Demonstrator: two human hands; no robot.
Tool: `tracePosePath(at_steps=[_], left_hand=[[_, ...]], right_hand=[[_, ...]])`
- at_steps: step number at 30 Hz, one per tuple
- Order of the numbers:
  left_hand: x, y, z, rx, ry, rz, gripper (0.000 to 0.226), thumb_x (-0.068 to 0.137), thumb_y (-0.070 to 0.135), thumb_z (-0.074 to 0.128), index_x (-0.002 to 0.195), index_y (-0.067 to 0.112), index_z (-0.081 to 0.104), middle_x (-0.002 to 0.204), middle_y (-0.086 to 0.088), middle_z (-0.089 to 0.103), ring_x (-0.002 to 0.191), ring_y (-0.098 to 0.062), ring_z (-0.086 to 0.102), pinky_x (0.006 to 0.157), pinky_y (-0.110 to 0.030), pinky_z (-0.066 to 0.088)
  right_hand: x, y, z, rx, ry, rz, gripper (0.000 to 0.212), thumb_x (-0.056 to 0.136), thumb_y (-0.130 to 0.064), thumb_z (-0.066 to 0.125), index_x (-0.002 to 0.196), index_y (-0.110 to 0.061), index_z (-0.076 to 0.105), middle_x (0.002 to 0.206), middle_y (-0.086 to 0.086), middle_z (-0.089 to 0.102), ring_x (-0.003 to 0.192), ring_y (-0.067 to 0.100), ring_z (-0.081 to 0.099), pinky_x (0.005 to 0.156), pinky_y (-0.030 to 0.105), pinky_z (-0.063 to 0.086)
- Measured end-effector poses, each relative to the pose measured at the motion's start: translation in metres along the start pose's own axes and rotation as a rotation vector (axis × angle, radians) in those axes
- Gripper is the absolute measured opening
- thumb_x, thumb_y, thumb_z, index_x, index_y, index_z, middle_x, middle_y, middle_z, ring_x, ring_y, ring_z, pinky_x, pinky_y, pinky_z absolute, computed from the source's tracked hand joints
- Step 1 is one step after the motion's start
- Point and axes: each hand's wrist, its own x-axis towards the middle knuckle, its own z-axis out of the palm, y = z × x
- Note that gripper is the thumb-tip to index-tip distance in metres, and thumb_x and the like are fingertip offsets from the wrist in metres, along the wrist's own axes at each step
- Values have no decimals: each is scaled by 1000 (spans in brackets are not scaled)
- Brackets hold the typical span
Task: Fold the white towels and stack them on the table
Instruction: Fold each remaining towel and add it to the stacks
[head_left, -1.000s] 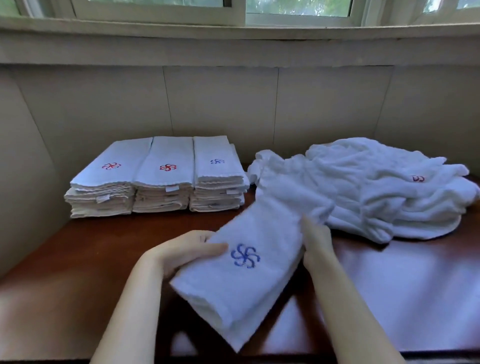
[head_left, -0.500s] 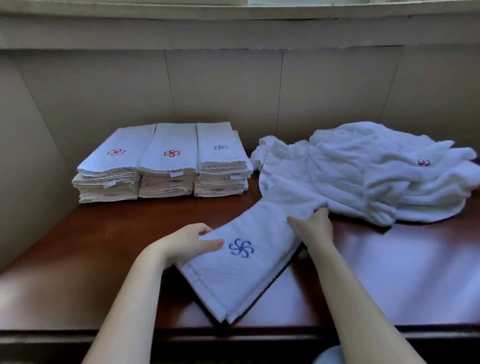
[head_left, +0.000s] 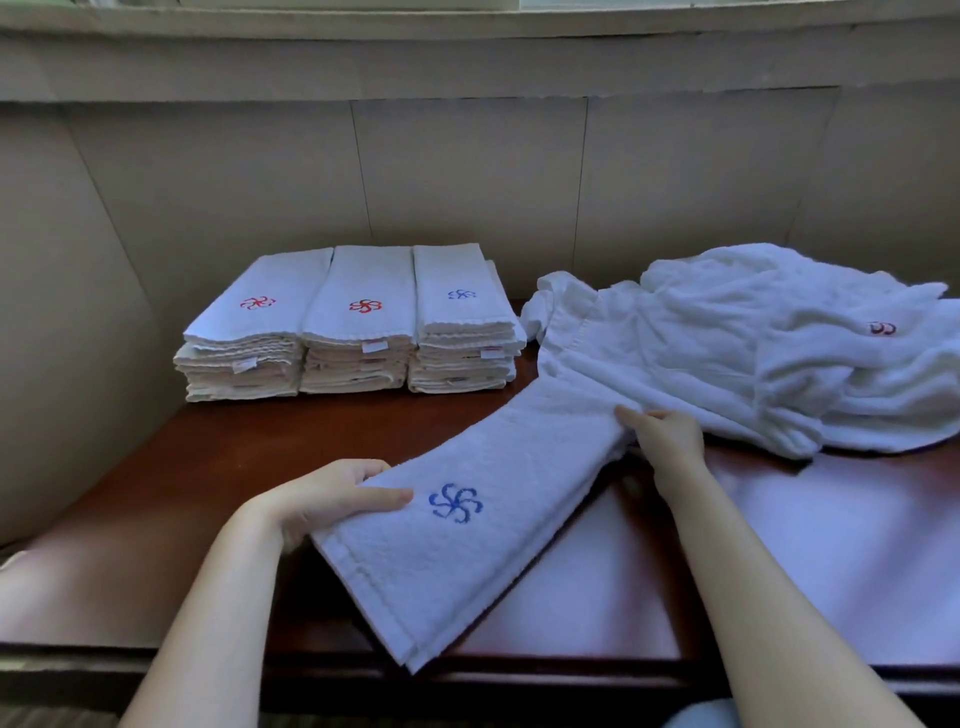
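Observation:
A white towel with a blue swirl emblem (head_left: 467, 525) lies folded into a long strip, slanting across the dark wooden table (head_left: 805, 561). My left hand (head_left: 327, 499) grips its left edge, thumb on top beside the emblem. My right hand (head_left: 667, 436) holds the strip's far right end, fingers curled over the edge. A heap of unfolded white towels (head_left: 753, 343) sits at the back right. Three stacks of folded towels (head_left: 358, 322) stand side by side at the back left.
A beige wall panel (head_left: 467, 171) runs close behind the stacks and the heap. The table's front edge (head_left: 571, 675) lies just under the towel's near corner, which reaches that edge. Bare tabletop shows at the near right.
The folded towel has come down from mid-air onto the table. Both hands moved down with it, and the right hand shifted toward the strip's far end.

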Motion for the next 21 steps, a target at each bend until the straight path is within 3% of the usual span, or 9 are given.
tracePosePath(at_steps=[5, 9, 11, 13, 15, 18, 21], left_hand=[[2, -1, -3, 133, 50, -17, 34, 74, 38, 78, 92, 11, 70, 88, -3, 75, 74, -12, 68, 66, -21, 51], [1, 0, 0, 204, 81, -30, 37, 68, 41, 83, 88, 13, 70, 86, -1, 74, 73, -10, 67, 67, -21, 49], [-1, 0, 2, 236, 87, -22, 35, 68, 39, 83, 87, 14, 69, 86, 0, 74, 72, -9, 67, 65, -20, 49], [-3, 1, 4, 259, 90, -19, 36, 69, 36, 83, 92, 14, 67, 91, -3, 73, 73, -10, 67, 65, -20, 50], [-6, 3, 6, 304, 95, -34, 40, 70, 36, 82, 99, 16, 62, 93, -2, 72, 75, -10, 67, 62, -18, 51], [-11, 6, 6, 271, 48, -70, 56, 70, 31, 83, 114, 27, 49, 100, -1, 70, 80, -11, 70, 66, -20, 54], [-15, 10, 6, 124, -112, -35, 82, 73, 16, 82, 129, 51, 34, 114, -5, 67, 92, -20, 71, 79, -31, 57]], right_hand=[[4, 4, -4, 239, -40, 129, 18, 83, -6, 69, 68, -2, 59, 91, 18, 61, 65, 23, 60, 59, 34, 53], [5, 4, -3, 209, -6, 158, 20, 84, -9, 69, 68, -4, 58, 95, 19, 61, 64, 23, 59, 72, 41, 56], [3, 2, -1, 50, 31, 116, 25, 83, -18, 69, 66, -2, 60, 88, 19, 64, 68, 28, 62, 77, 42, 55], [-2, -3, 0, -223, 62, 31, 31, 82, -29, 66, 70, -1, 62, 82, 20, 65, 81, 32, 62, 75, 34, 50], [-6, -7, 3, -314, 78, -7, 42, 81, -35, 65, 96, 4, 56, 93, 22, 64, 92, 34, 62, 74, 32, 46], [-18, -15, 7, -211, -56, 56, 77, 84, -40, 66, 133, 0, 21, 102, 17, 60, 85, 33, 64, 71, 40, 56], [-37, -14, 11, -106, -317, 54, 89, 82, -29, 71, 147, -26, 11, 124, 3, 49, 93, 26, 62, 57, 32, 54]])
